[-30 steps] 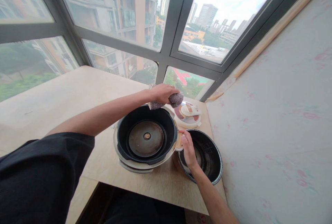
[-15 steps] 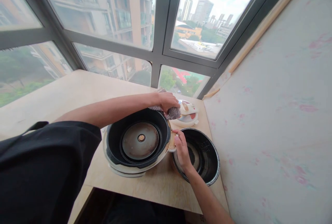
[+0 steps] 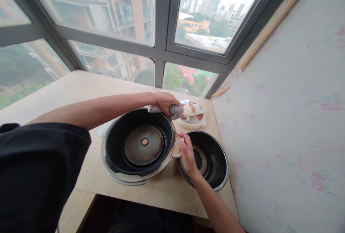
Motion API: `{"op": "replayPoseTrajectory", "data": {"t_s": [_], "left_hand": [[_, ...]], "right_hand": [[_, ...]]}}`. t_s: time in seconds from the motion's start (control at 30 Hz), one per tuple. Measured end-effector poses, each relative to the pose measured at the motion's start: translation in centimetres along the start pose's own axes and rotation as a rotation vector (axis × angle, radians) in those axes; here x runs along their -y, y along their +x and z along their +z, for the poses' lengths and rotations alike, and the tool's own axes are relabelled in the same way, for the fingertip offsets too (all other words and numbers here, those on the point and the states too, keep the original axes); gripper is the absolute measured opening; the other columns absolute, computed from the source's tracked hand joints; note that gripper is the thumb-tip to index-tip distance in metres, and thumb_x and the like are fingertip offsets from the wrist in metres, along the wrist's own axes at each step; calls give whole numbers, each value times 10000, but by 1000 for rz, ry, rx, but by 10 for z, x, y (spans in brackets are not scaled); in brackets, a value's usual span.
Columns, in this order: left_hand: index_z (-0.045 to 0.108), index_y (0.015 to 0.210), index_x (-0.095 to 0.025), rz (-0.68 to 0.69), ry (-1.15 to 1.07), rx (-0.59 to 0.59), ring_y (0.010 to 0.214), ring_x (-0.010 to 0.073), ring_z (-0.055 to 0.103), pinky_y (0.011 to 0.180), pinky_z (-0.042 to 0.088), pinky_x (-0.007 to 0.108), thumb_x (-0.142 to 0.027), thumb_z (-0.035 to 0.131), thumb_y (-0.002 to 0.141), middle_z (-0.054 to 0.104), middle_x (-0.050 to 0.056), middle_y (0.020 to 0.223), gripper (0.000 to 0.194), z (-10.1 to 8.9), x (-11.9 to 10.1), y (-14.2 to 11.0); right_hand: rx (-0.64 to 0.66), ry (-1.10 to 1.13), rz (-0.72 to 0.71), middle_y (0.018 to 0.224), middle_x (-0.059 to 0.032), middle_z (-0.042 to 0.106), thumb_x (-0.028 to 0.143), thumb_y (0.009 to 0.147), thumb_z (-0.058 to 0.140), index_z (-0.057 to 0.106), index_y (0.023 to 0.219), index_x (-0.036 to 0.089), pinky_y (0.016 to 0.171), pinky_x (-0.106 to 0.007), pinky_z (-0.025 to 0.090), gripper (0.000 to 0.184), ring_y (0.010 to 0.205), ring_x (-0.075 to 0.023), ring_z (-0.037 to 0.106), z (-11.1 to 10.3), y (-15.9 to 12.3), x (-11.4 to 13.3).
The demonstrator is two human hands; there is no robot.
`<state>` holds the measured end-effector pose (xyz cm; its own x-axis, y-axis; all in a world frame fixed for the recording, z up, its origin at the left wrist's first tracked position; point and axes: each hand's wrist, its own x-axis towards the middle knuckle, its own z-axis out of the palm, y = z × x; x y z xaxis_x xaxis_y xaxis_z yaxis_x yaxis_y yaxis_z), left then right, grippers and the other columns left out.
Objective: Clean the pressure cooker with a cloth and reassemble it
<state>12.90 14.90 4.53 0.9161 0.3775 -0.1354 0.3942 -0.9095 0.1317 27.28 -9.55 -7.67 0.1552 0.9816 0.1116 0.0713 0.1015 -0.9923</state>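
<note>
A pressure cooker body (image 3: 129, 178), white outside with a black inside wall, stands on the wooden ledge. Its round metal heating plate (image 3: 133, 150) looks brown-stained and has a small disc at the centre. My left hand (image 3: 166, 103) is closed around a grey-brown cloth (image 3: 176, 112) at the cooker's far right rim. On the cooker's right side, my right hand (image 3: 187, 154) grips the side handle (image 3: 177, 150), with the fingers curled over it. Partly beneath my right wrist sits the black inner pot (image 3: 215, 161), apart from the cooker.
Behind the inner pot lies the cooker's lid (image 3: 191, 115), white and shiny metal with a handle on top. The pale wooden ledge (image 3: 59, 98) meets windows (image 3: 107, 6) at the back. A flower-patterned wall (image 3: 283, 118) bounds the right side.
My left hand and the cloth have shifted a little to the left along the far rim. My right hand stays on the handle. The whole view has moved slightly.
</note>
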Motion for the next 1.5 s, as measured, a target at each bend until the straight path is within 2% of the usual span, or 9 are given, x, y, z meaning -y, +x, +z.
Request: {"op": "replayPoseTrajectory", "data": {"t_s": [0.13, 0.4, 0.6, 0.8, 1.0, 1.1, 1.27, 1.33, 1.5], "left_hand": [[728, 1134, -257, -128, -94, -38, 824, 230, 670, 699, 412, 288, -457, 742, 637, 761, 29, 946, 536, 6, 4, -5], [716, 1122, -220, -159, -217, -71, 811, 217, 654, 688, 427, 275, -386, 742, 591, 744, 23, 926, 557, 7, -1, -10], [692, 1140, -149, -364, -306, -326, 879, 236, 654, 731, 458, 282, -407, 673, 620, 726, 59, 982, 580, -2, 16, -20], [673, 1222, -157, -430, -266, -446, 922, 266, 664, 783, 474, 309, -441, 675, 657, 728, 82, 1009, 633, -16, 17, -41], [634, 1282, -200, -604, -299, -758, 991, 236, 672, 864, 504, 290, -423, 677, 712, 723, 40, 1103, 614, -30, -3, -81], [629, 1293, -209, -665, -293, -848, 989, 210, 668, 871, 510, 261, -392, 662, 717, 721, 14, 1105, 606, -33, -21, -109], [651, 1298, -251, -771, -152, -782, 1027, 220, 676, 955, 504, 292, -434, 657, 698, 728, 0, 1145, 627, -23, -44, -162], [644, 1310, -291, -880, -66, -754, 1093, 253, 670, 1016, 496, 349, -488, 648, 684, 716, -5, 1218, 656, -13, -47, -182], [642, 1339, -219, -1222, -31, -689, 1063, 336, 689, 996, 520, 478, -614, 577, 696, 715, 72, 1181, 758, 15, -48, -219]], "right_hand": [[20, 7, 0, 1252, -63, 602, 499, 1013, 474, 576, 1260, 238, 1056, -378, 409, 374, 1166, -230, 554, 0, 0, 0], [18, 19, 16, 1257, -62, 605, 525, 1000, 494, 581, 1263, 236, 1053, -380, 413, 401, 1156, -228, 559, -2, 1, -4], [19, -7, 2, 1259, -66, 618, 531, 1000, 494, 594, 1259, 229, 1070, -381, 412, 410, 1167, -228, 564, -3, 1, -2], [24, -19, 18, 1233, -61, 629, 538, 997, 496, 602, 1258, 241, 1045, -383, 432, 409, 1129, -228, 578, -5, 1, 0], [52, 13, 54, 1269, -52, 616, 513, 1004, 516, 605, 1274, 260, 1074, -373, 413, 380, 1185, -229, 562, -8, -2, 1], [70, 7, 81, 1296, -59, 617, 510, 1004, 524, 605, 1291, 258, 1049, -363, 436, 391, 1195, -234, 565, -10, -3, 5], [90, -4, 114, 1339, -63, 614, 495, 1015, 520, 600, 1317, 259, 1062, -349, 443, 391, 1252, -234, 552, -13, -5, 12], [98, -3, 132, 1359, -68, 606, 487, 1023, 510, 588, 1341, 257, 1073, -352, 443, 400, 1265, -234, 548, -13, -7, 13], [104, -10, 149, 1383, -45, 598, 448, 1044, 493, 571, 1368, 278, 1125, -335, 409, 374, 1302, -205, 531, -13, -13, 16]]}}
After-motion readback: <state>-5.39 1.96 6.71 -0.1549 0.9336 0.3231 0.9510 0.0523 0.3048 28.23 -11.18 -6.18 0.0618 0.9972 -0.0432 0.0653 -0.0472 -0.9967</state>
